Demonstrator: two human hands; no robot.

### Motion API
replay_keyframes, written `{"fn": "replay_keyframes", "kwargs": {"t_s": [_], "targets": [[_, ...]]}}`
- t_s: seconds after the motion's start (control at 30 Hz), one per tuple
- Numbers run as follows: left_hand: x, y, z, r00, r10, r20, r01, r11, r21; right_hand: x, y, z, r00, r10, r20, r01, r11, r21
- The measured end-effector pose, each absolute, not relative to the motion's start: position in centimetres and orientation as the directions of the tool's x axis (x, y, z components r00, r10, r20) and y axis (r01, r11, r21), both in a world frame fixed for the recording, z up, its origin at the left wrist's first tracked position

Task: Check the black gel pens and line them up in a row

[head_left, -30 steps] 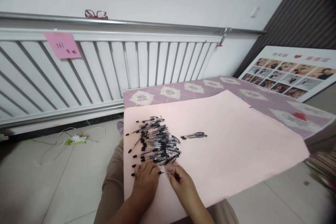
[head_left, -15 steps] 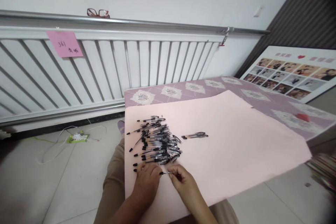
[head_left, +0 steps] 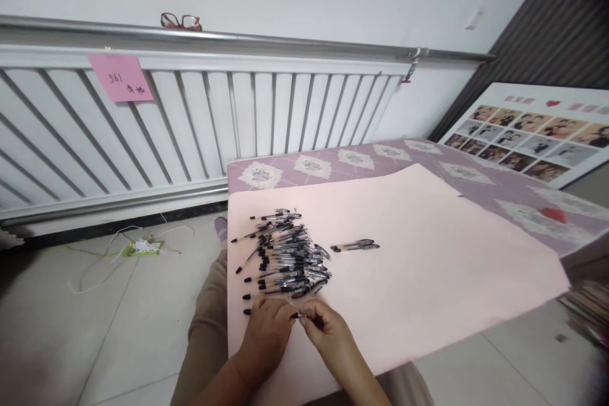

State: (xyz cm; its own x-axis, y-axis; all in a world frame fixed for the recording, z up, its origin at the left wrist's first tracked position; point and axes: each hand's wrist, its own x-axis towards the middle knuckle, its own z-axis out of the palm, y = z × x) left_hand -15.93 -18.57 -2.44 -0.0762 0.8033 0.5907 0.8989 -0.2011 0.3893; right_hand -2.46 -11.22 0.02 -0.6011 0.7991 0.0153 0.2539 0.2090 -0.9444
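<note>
My left hand (head_left: 269, 328) is closed around a pen (head_left: 247, 311) near the front of the pink sheet. The pen's black end sticks out on the left, and its other dark end shows beyond the fingertips. My right hand (head_left: 327, 325) pinches a thin pale piece (head_left: 303, 315), which looks like a pen refill, at that end; the fingers mostly hide it. Just beyond both hands lies a pile of clear pens with black ends (head_left: 288, 260). A few similar pens (head_left: 356, 245) lie apart, right of the pile.
A pink sheet (head_left: 428, 254) covers much of the table with its purple patterned cloth (head_left: 328, 181). A white radiator (head_left: 280, 108) stands behind, with glasses (head_left: 181, 21) on the pipe. A power strip (head_left: 145, 248) lies on the floor; a photo board (head_left: 528, 130) leans at right.
My right hand has moved left, closer to my left hand, so less of the thin piece shows between them. The pile and the separate pens have stayed put.
</note>
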Motion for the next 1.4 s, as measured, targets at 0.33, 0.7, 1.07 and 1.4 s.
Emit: {"fn": "replay_keyframes", "kwargs": {"t_s": [0.33,0.7,1.07,1.4], "targets": [[-16.07,-18.54,-2.75,-0.081,0.799,0.596,0.898,-0.201,0.391,-2.31,-11.32,-0.21,-0.642,0.765,0.049,0.343,0.344,-0.874],[-15.95,-18.55,-2.86,-0.079,0.797,0.599,0.894,-0.209,0.396,-2.58,-11.72,-0.41,-0.676,0.732,0.078,0.497,0.532,-0.686],[-16.00,-18.64,-2.87,-0.081,0.804,0.589,0.886,-0.212,0.412,-2.38,-11.93,-0.29,-0.673,0.736,0.075,0.468,0.502,-0.727],[-15.98,-18.64,-2.53,-0.077,0.805,0.588,0.882,-0.221,0.417,-2.07,-11.97,-0.20,-0.639,0.765,0.078,0.422,0.434,-0.796]]}}
